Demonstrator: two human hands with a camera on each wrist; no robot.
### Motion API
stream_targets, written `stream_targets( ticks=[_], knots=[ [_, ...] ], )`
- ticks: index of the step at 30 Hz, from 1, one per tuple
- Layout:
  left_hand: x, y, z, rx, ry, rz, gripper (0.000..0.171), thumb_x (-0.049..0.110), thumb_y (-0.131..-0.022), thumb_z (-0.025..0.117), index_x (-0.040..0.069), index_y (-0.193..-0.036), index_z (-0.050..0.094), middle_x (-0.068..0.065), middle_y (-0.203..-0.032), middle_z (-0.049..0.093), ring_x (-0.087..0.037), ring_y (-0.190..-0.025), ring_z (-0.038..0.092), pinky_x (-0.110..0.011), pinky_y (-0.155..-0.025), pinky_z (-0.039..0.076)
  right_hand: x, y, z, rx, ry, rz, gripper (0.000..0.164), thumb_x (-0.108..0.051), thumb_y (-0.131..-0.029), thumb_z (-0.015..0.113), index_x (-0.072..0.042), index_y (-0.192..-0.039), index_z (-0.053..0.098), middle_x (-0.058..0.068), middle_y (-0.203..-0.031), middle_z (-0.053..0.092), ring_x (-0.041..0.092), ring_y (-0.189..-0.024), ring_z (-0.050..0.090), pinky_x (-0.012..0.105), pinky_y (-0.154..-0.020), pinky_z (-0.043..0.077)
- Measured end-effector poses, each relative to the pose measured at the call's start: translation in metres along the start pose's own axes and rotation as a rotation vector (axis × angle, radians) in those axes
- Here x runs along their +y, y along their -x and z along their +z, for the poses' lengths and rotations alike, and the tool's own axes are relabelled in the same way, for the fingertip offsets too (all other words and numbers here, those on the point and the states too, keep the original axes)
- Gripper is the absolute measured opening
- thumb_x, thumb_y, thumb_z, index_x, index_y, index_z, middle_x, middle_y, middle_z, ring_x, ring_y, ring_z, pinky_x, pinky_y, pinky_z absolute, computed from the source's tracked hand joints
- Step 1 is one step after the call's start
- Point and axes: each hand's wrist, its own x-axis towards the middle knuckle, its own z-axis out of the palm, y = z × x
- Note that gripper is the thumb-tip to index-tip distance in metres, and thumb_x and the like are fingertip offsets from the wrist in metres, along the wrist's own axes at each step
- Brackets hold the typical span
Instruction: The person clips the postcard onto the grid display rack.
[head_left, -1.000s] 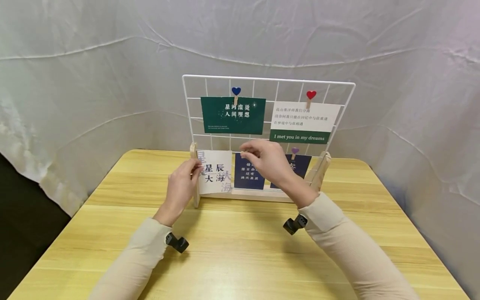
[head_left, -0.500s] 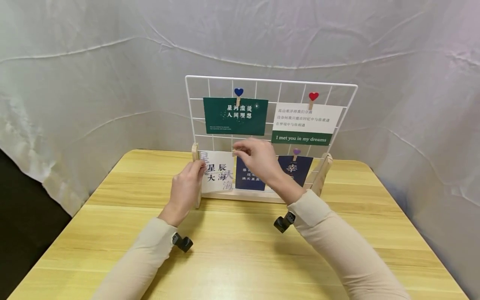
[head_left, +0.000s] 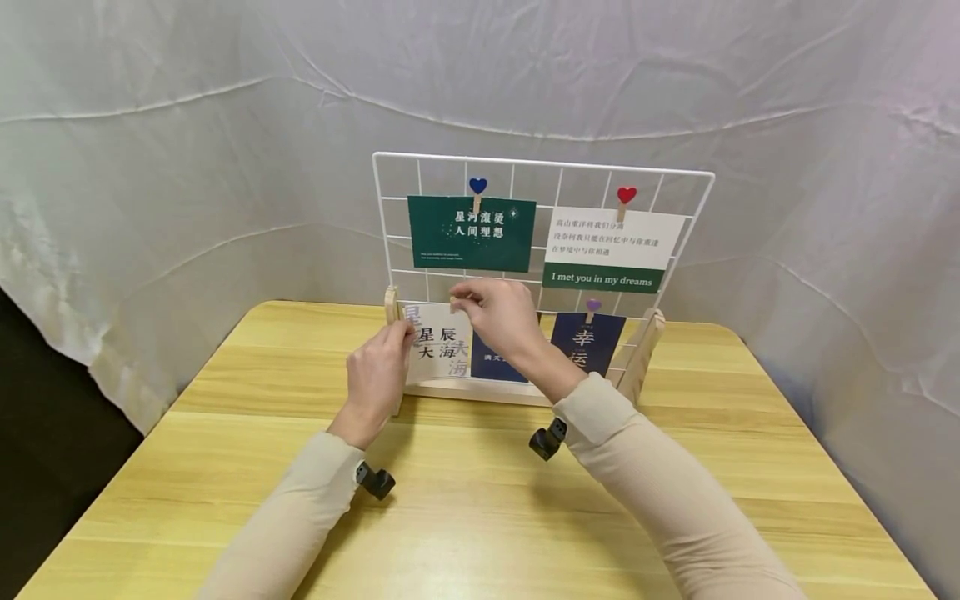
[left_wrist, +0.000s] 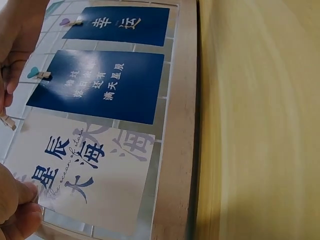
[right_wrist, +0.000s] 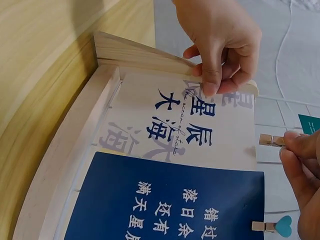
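Observation:
My left hand (head_left: 378, 367) pinches the left edge of a white card (right_wrist: 145, 100) with dark blue and lilac characters, holding it against the lower left of a white wire grid (head_left: 540, 160). Between the thumb and forefinger of my right hand (head_left: 501, 317) is a small wooden clothespin (right_wrist: 270, 140), its tip close to the card's top edge in the right wrist view. Beside the white card hangs a dark blue card (left_wrist: 100, 85), clipped by a clothespin with a teal heart (right_wrist: 283, 226). My right hand partly covers that blue card in the head view.
A green card (head_left: 472, 242) and a white-and-green card (head_left: 611, 242) hang higher on the grid from heart clothespins. Another blue card (head_left: 588, 342) hangs lower right. The grid stands in a wooden base (left_wrist: 175, 150) on a wood-grain table (head_left: 465, 500), before a pale cloth backdrop (head_left: 480, 75).
My right hand has moved left with the clothespin, from over the blue card to the white card's top edge. My left hand and the white card have shifted slightly right.

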Motion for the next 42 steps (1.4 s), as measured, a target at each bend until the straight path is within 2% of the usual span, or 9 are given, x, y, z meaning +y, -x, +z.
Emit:
stream_targets(
  ticks=[5,9,16,19,28,37,42],
  knots=[
    [0.002,-0.002,0.000,0.001,-0.009,-0.017,0.007,0.008,-0.092,0.069,0.003,-0.095,0.065,-0.014,-0.091,0.072,-0.031,-0.066,0.069,-0.043,-0.048,0.053,-0.002,-0.005,0.003,0.029,0.048,-0.032,0.011,-0.018,-0.093,0.069,-0.016,-0.098,0.079,-0.006,-0.087,0.075,0.008,-0.072,0.068,0.035,-0.077,0.053],
    [0.002,-0.002,0.001,0.005,-0.020,-0.014,0.008,0.008,-0.092,0.069,0.002,-0.095,0.065,-0.014,-0.090,0.072,-0.031,-0.064,0.069,-0.043,-0.045,0.051,-0.004,-0.009,0.007,0.028,0.080,-0.027,0.012,-0.015,-0.094,0.067,-0.016,-0.098,0.079,-0.005,-0.088,0.075,0.010,-0.073,0.068,0.039,-0.082,0.052],
    [0.001,-0.002,0.002,0.005,-0.030,-0.007,0.009,0.009,-0.092,0.069,0.002,-0.095,0.066,-0.016,-0.090,0.073,-0.030,-0.062,0.069,-0.040,-0.042,0.050,-0.009,-0.012,0.012,-0.001,0.135,-0.009,0.015,-0.013,-0.095,0.065,-0.015,-0.099,0.079,-0.003,-0.091,0.075,0.014,-0.079,0.070,0.034,-0.075,0.055],
    [0.001,-0.002,0.002,0.002,-0.035,-0.004,0.009,0.010,-0.092,0.069,0.002,-0.096,0.066,-0.017,-0.091,0.073,-0.030,-0.061,0.069,-0.039,-0.042,0.050,-0.010,-0.014,0.013,-0.001,0.164,-0.007,0.015,-0.013,-0.095,0.065,-0.015,-0.100,0.079,-0.003,-0.091,0.075,0.015,-0.080,0.070,0.035,-0.074,0.056],
    [0.000,-0.003,0.002,0.010,-0.053,0.003,0.008,0.009,-0.092,0.069,0.002,-0.095,0.066,-0.016,-0.088,0.073,-0.030,-0.060,0.068,-0.039,-0.041,0.050,-0.014,-0.017,0.018,0.000,0.209,0.003,0.014,-0.012,-0.093,0.066,-0.015,-0.099,0.079,-0.002,-0.092,0.075,0.016,-0.075,0.070,0.030,-0.059,0.054],
    [0.001,-0.004,0.002,0.013,-0.060,0.013,0.010,0.010,-0.093,0.068,0.001,-0.095,0.066,-0.016,-0.088,0.072,-0.030,-0.060,0.068,-0.040,-0.041,0.050,-0.018,-0.017,0.021,-0.039,0.245,0.047,0.017,-0.016,-0.095,0.064,-0.017,-0.104,0.078,-0.002,-0.094,0.075,0.016,-0.075,0.069,0.030,-0.059,0.053],
    [0.002,-0.005,0.000,-0.004,-0.065,0.021,0.009,0.009,-0.092,0.070,0.001,-0.096,0.067,-0.016,-0.088,0.072,-0.028,-0.059,0.068,-0.038,-0.040,0.051,-0.017,-0.015,0.021,-0.046,0.239,0.043,0.018,-0.018,-0.097,0.063,-0.018,-0.108,0.077,-0.002,-0.096,0.075,0.016,-0.077,0.069,0.031,-0.064,0.055]
  ],
)
